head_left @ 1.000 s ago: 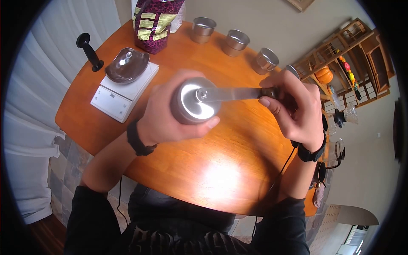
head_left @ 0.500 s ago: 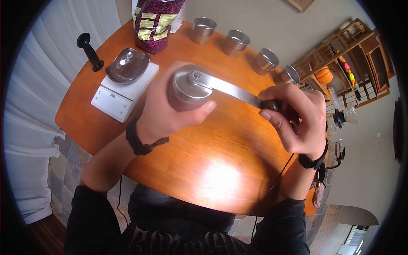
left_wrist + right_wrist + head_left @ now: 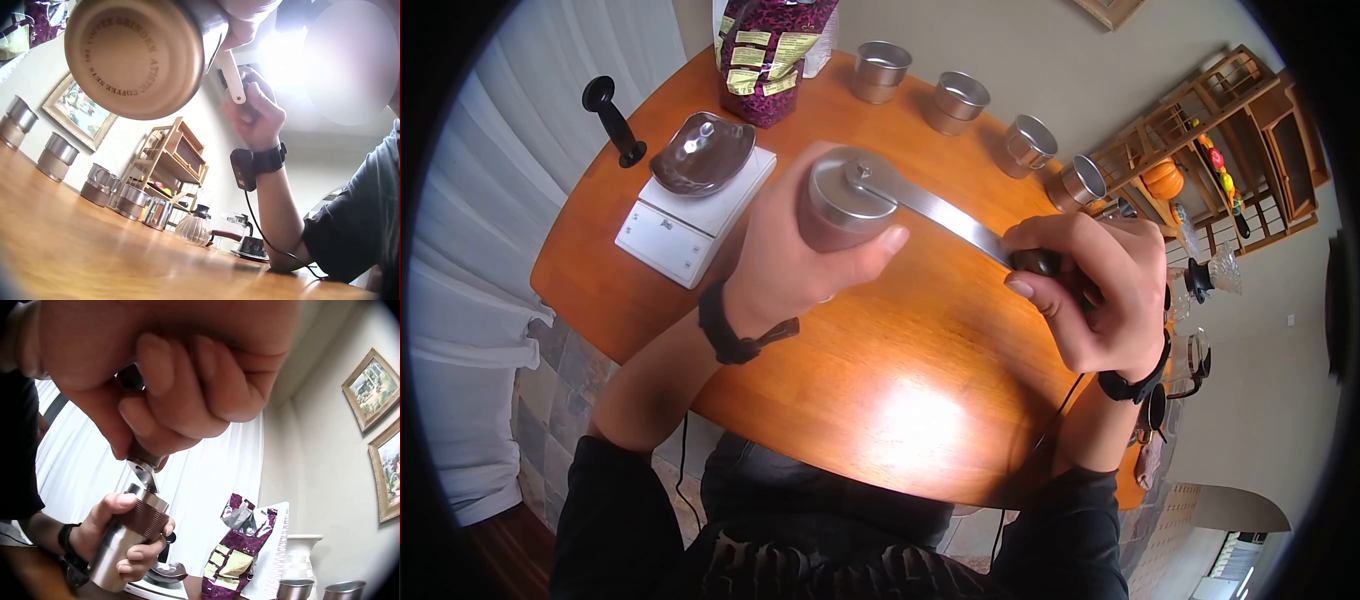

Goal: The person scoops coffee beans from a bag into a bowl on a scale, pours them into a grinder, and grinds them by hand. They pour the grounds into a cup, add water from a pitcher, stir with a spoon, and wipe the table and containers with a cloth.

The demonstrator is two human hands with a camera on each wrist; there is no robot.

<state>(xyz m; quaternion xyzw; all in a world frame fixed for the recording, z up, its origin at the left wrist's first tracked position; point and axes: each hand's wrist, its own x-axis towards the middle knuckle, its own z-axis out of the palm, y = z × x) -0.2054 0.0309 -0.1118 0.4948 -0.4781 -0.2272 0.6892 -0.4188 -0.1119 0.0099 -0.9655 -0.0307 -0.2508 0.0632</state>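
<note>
Gripping the coffee grinder (image 3: pixel 850 212) is the left hand (image 3: pixel 785 260), fingers curled right around its body, thumb along the near side. It's up off the table (image 3: pixel 920 340), tilted a bit, and the left wrist view catches the underside with "coffee grinder" lettering on it. The right hand (image 3: pixel 1105 290) is closed down on the dark knob (image 3: pixel 1033 262), pinched between thumb and fingers, with the other fingers tucked in. That knob sits at the outer end of the flat metal crank arm (image 3: pixel 950 222), which runs over to the middle of the grinder's lid.

Both wrists have black straps, and a thin cable (image 3: pixel 265 231) trails from the right one. Past the left hand there's a white scale (image 3: pixel 662 240) with a shiny dark dish (image 3: pixel 703 155) on top, and a black tool with a round end (image 3: pixel 613 125) just beside it. Behind those is a purple patterned bag (image 3: pixel 765 65) with yellowish labels.

Metal cups (image 3: pixel 960 98) run in a curved row along the far edge toward the right hand. Further out you've got a wooden shelf (image 3: pixel 1270 130) with a little orange pumpkin (image 3: pixel 1163 178) on it, plus a glass carafe (image 3: pixel 194 230) over on the right.
</note>
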